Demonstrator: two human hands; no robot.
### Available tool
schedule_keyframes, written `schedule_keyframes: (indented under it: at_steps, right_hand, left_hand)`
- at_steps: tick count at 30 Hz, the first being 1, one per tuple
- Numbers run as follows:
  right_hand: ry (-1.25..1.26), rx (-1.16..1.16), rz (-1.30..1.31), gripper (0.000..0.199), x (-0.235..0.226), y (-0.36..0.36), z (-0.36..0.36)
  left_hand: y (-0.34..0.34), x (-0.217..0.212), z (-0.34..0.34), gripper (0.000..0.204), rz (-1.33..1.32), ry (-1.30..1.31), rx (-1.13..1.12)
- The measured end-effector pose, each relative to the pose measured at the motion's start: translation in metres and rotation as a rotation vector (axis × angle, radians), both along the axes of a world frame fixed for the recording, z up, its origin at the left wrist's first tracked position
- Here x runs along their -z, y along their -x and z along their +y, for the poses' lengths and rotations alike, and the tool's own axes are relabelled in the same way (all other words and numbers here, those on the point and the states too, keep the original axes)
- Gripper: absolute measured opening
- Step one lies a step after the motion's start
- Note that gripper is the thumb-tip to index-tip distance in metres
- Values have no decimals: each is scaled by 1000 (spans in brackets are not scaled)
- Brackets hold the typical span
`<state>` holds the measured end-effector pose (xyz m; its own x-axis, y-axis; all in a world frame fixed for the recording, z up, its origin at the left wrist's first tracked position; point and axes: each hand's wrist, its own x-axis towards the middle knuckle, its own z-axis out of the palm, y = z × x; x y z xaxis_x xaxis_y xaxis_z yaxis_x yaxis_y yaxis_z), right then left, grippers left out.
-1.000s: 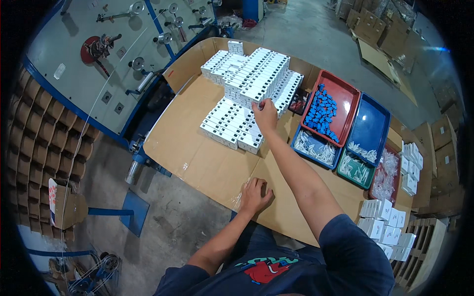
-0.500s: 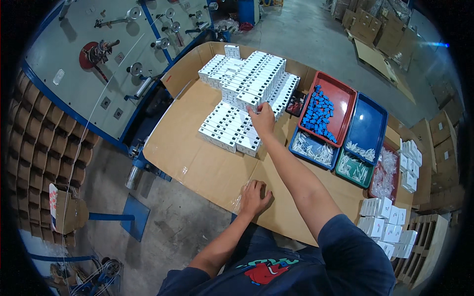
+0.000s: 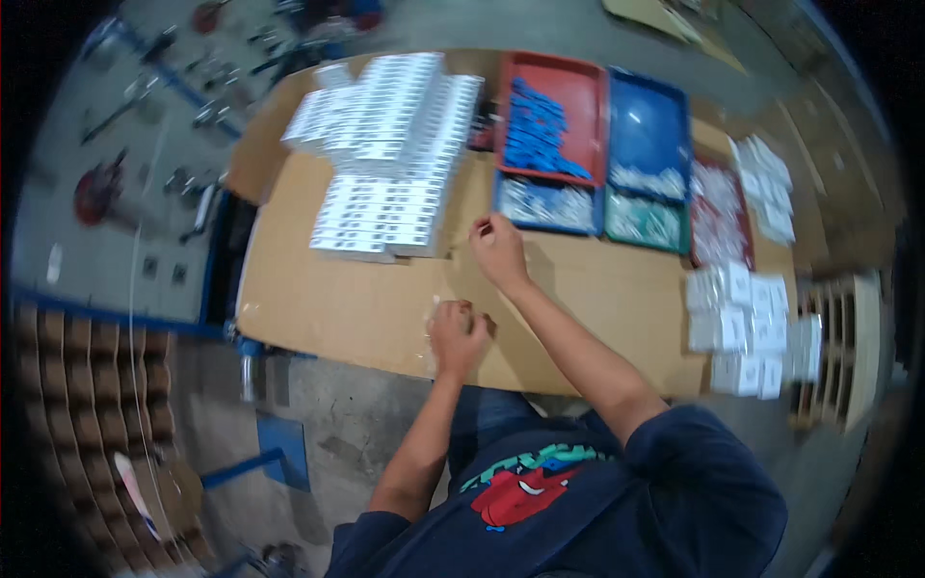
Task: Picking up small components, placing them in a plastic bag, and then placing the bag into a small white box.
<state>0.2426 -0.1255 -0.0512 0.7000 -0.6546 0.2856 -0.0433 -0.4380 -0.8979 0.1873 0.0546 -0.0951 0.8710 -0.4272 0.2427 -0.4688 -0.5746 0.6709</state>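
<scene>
My right hand (image 3: 498, 249) hovers over the middle of the cardboard-covered table (image 3: 328, 308), its fingers pinched together. Blur hides whether anything small sits between them. It is just right of the flat rows of white boxes (image 3: 378, 214) and just in front of a blue tray of pale small parts (image 3: 545, 205). My left hand (image 3: 458, 333) rests curled on the cardboard near the table's front edge, close below the right hand. A faint pale sheen lies beside its knuckles; I cannot tell what it is.
A taller stack of white boxes (image 3: 400, 101) stands at the back. A red tray (image 3: 508, 91) holds blue parts, beside a blue tray (image 3: 647, 116) and a green tray (image 3: 644, 222). White packets (image 3: 742, 328) lie at the right. A machine panel (image 3: 116, 183) stands left.
My right hand has pulled back from the white boxes toward the middle of the table. The camera view has swung, and the left hand stays near the front edge.
</scene>
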Motion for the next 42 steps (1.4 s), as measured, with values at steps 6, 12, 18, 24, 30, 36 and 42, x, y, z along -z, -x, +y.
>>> schedule_keyframes:
  at_steps: [6,12,18,24,30,36,42]
  right_hand:
    - [-15,80,210,12,13,221,-33]
    - [278,446,290,17,-17,365,-90]
    - [620,765,350,43,-68,419,-145]
    - [516,702,485,56,-38,444,-167]
    - [477,714,356,47,-36,445,-167]
    - [471,677,89,40,-73,446,-144]
    - [317,440,-241,37,-86,422,-86]
  left_hand:
    - [-6,2,2,22,-57,52,1]
    - [6,-5,-7,20,8,-15,20]
    - [3,2,5,21,54,79,52]
    - [-5,0,-8,27,469,245,8]
    - [48,-28,-66,32,545,370,168]
    - [125,-94,-142,39,930,343,499]
    - [185,-168,-205,59,1321,334,873]
